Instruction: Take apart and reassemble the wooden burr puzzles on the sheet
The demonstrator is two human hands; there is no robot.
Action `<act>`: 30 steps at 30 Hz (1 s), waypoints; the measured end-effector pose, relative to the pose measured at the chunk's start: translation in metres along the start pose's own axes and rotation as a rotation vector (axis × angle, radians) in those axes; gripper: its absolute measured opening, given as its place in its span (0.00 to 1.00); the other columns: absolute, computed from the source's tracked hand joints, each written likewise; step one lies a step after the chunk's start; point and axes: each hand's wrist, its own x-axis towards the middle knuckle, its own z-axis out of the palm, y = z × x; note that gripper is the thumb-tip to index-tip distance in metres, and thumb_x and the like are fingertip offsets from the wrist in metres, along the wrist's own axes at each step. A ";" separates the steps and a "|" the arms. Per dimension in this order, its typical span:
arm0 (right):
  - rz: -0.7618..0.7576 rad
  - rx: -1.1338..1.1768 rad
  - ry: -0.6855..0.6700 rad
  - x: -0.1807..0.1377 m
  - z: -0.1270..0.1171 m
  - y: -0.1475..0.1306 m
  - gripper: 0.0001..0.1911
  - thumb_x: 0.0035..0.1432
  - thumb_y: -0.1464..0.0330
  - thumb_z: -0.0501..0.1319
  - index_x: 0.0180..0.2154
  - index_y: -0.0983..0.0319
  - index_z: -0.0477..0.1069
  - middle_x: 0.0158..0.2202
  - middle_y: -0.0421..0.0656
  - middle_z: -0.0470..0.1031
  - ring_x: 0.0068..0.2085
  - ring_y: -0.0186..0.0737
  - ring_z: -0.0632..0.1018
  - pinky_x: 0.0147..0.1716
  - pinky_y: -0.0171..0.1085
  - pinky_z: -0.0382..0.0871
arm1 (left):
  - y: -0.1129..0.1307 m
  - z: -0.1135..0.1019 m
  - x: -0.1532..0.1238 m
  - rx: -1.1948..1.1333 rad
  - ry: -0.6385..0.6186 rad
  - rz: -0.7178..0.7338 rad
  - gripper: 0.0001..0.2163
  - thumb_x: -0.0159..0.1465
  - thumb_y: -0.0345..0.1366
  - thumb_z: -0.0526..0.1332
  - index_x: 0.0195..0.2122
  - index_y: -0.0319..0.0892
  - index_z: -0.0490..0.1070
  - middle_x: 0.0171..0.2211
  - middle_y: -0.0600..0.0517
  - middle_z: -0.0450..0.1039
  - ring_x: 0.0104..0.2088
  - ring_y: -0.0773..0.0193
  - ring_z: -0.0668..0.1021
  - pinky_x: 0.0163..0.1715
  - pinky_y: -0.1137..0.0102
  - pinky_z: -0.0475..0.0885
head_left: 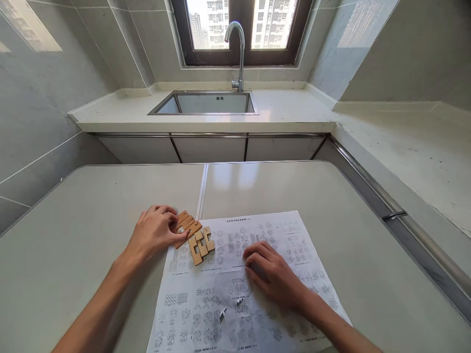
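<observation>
While the left hand (156,230) pinches flat, brown, notched wooden pieces (193,228) between thumb and fingers, the right hand (270,274) rests relaxed, fingers loosely curled, on a large white printed paper sheet (217,278). One held piece bears a dark "2". Paler tan wooden pieces (197,252), flat with square-cut notches, lie just beside them, over the sheet's upper left. Sheet: creased, covered in small line diagrams, two ragged dark marks near its middle. Beneath: smooth, pale, glossy surface (110,196) with a straight seam. Beyond: rectangular metal sink (202,113), curved chrome faucet (241,54).
</observation>
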 end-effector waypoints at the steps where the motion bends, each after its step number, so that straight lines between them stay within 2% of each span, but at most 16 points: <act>1: -0.001 -0.004 0.002 0.000 0.000 0.000 0.10 0.68 0.78 0.59 0.42 0.55 0.68 0.47 0.47 0.77 0.49 0.49 0.78 0.46 0.50 0.80 | -0.001 -0.001 -0.001 0.001 0.006 0.005 0.16 0.51 0.56 0.71 0.24 0.48 0.79 0.44 0.48 0.84 0.45 0.45 0.79 0.41 0.56 0.71; 14: 0.005 -0.001 -0.011 -0.001 0.000 0.001 0.10 0.69 0.78 0.59 0.42 0.56 0.68 0.47 0.46 0.77 0.50 0.48 0.77 0.48 0.49 0.79 | -0.011 -0.006 -0.025 -0.005 0.020 -0.038 0.13 0.52 0.52 0.71 0.31 0.50 0.83 0.47 0.50 0.85 0.48 0.43 0.81 0.43 0.56 0.72; 20: 0.011 0.004 -0.012 -0.003 0.000 0.001 0.10 0.68 0.78 0.59 0.41 0.56 0.67 0.48 0.46 0.76 0.50 0.48 0.76 0.48 0.50 0.78 | -0.010 -0.005 -0.031 -0.049 0.056 -0.068 0.11 0.55 0.52 0.71 0.26 0.51 0.82 0.44 0.53 0.84 0.38 0.51 0.83 0.35 0.63 0.73; 23: 0.014 0.002 -0.015 -0.003 0.000 0.001 0.10 0.69 0.78 0.60 0.41 0.56 0.67 0.48 0.46 0.76 0.50 0.48 0.76 0.48 0.49 0.78 | -0.010 -0.007 -0.033 -0.073 0.053 -0.086 0.12 0.57 0.53 0.70 0.27 0.52 0.82 0.44 0.54 0.84 0.35 0.55 0.83 0.29 0.67 0.70; 26: 0.008 -0.002 -0.014 -0.003 0.000 0.001 0.10 0.69 0.78 0.60 0.41 0.56 0.67 0.48 0.46 0.76 0.50 0.48 0.76 0.49 0.49 0.78 | -0.005 -0.013 -0.036 -0.090 0.004 -0.096 0.14 0.60 0.55 0.67 0.31 0.52 0.83 0.44 0.54 0.84 0.34 0.56 0.82 0.28 0.68 0.69; 30: 0.000 -0.007 -0.015 -0.004 0.000 0.002 0.10 0.69 0.78 0.60 0.41 0.56 0.68 0.48 0.46 0.76 0.50 0.48 0.76 0.48 0.48 0.78 | 0.009 -0.021 -0.038 -0.069 -0.125 -0.180 0.21 0.65 0.59 0.60 0.41 0.50 0.82 0.51 0.51 0.82 0.42 0.52 0.83 0.34 0.66 0.71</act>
